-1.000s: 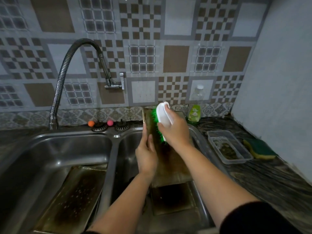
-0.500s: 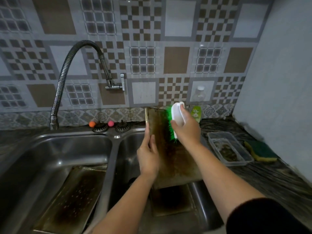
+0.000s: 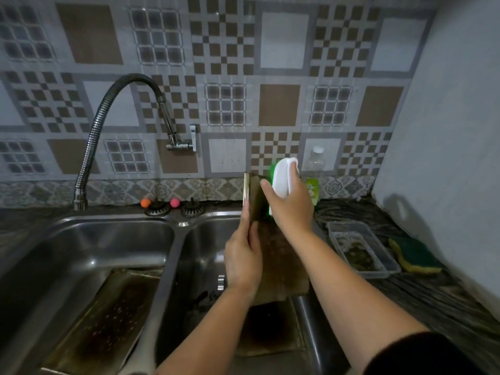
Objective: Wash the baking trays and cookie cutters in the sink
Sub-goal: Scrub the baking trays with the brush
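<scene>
A grimy baking tray [image 3: 281, 263] stands tilted on edge over the right basin of the steel sink [image 3: 178, 226]. My left hand [image 3: 243, 255] grips its left rim. My right hand [image 3: 290, 204] holds a white scrub brush [image 3: 282, 175] with green bristles pressed against the tray's top part. A second dirty tray [image 3: 108, 323] leans in the left basin. A third tray [image 3: 273, 328] lies on the right basin's floor, partly hidden by my arms.
A flexible faucet [image 3: 113, 98] arches over the left basin. Two drain strainers [image 3: 173, 208] and two small balls sit behind the sink. A soap bottle [image 3: 312, 180], a clear plastic container [image 3: 362, 250] and a green-yellow sponge [image 3: 415, 255] lie on the right counter.
My right hand has moved the brush up and to the right along the tray, from its middle to its top edge. My left hand has kept its grip on the rim.
</scene>
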The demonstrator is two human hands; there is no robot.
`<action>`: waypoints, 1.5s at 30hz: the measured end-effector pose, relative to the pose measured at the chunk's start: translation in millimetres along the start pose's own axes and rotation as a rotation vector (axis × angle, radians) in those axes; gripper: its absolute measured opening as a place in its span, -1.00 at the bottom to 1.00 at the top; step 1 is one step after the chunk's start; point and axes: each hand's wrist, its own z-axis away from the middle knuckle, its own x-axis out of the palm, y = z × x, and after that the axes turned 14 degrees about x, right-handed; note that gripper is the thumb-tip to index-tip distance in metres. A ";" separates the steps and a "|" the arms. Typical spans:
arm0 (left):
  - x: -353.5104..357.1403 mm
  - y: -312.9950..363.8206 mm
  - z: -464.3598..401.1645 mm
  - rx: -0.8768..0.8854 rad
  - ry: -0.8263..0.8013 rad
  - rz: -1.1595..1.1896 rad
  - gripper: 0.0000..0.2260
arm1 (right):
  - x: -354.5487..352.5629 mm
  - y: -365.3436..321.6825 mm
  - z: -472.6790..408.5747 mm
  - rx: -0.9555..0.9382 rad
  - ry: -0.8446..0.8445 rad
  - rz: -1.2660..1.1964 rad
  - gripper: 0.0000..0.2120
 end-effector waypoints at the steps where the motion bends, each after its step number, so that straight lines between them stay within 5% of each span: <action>1: 2.1 4.1 1.2 0.063 -0.021 -0.124 -0.49 | -0.4 -8.2 -3.0 0.031 -0.006 -0.010 -0.19; 4: 6.0 6.5 8.7 0.192 -0.119 -0.407 -0.49 | 1.4 -17.3 -4.7 0.127 0.034 -0.007 -0.15; 9: -13.9 1.0 11.8 0.218 -0.228 -0.485 -0.49 | 4.0 -10.0 0.2 0.133 0.047 -0.139 -0.29; 12: -39.9 -12.1 1.8 0.098 -0.221 -0.210 -0.56 | 4.8 -16.6 3.3 0.128 -0.026 -0.292 -0.36; 17: -91.7 -52.1 -29.0 -0.192 -0.213 -0.455 -0.44 | 14.6 -38.0 14.3 0.124 -0.227 -0.508 -0.43; 21: -132.5 -74.6 -30.2 -0.326 -0.225 -0.303 -0.40 | 35.3 -56.7 30.9 0.161 -0.315 -0.625 -0.47; 28: -220.0 -121.9 -1.9 -0.448 -0.112 -0.209 -0.51 | 90.4 -77.0 67.7 0.117 -0.321 -0.360 -0.29; 35: -284.0 -198.0 40.6 -0.706 -0.263 -0.330 -0.48 | 134.6 -54.4 105.0 -0.070 -0.296 -0.079 -0.19; 45: -298.9 -262.2 56.1 -0.891 -0.538 -0.498 -0.20 | 137.7 -23.5 135.1 -0.008 -0.257 0.055 -0.21</action>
